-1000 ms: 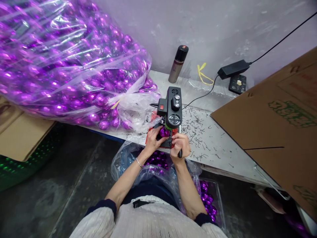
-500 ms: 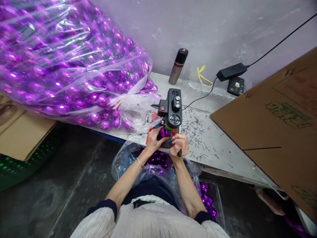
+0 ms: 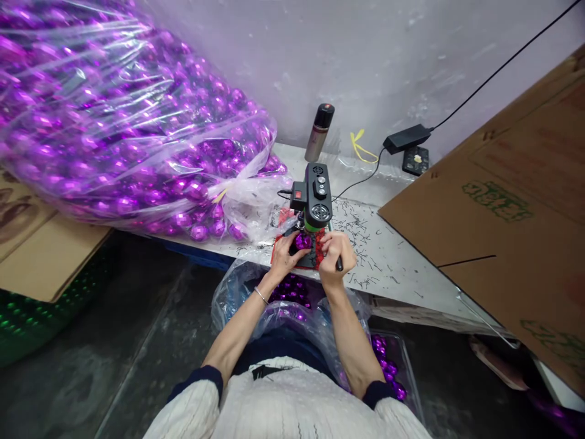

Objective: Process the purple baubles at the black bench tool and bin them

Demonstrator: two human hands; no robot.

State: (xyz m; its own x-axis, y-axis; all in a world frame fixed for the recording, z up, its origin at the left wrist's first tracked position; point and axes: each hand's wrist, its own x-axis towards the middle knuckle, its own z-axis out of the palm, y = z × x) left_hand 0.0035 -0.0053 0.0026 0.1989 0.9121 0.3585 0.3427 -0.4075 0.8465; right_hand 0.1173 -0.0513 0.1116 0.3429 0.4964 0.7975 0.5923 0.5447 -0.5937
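Under the head of a small black bench machine [image 3: 319, 192], my left hand [image 3: 284, 255] grips a shiny purple faceted ball [image 3: 303, 241] between thumb and fingers. The ball sits over the machine's dark base. To the right of it, my right hand [image 3: 337, 253] is wrapped round the machine's lever handle [image 3: 339, 264], whose black end pokes out below the fist. Beneath my hands, an open clear plastic bag [image 3: 228, 299] on my lap contains several more purple balls [image 3: 291, 291].
A huge clear bag of purple balls [image 3: 137, 134] fills the left. A spray can [image 3: 319, 132], a power adapter [image 3: 408, 138] and scattered dark bits [image 3: 356, 244] are on the table. A cardboard box [image 3: 493, 219] stands right. A clear tray of balls [image 3: 409, 372] is below.
My right hand has shifted slightly up and to the right with the lever handle. My left hand stays on the purple ball. The whole view has turned a little.
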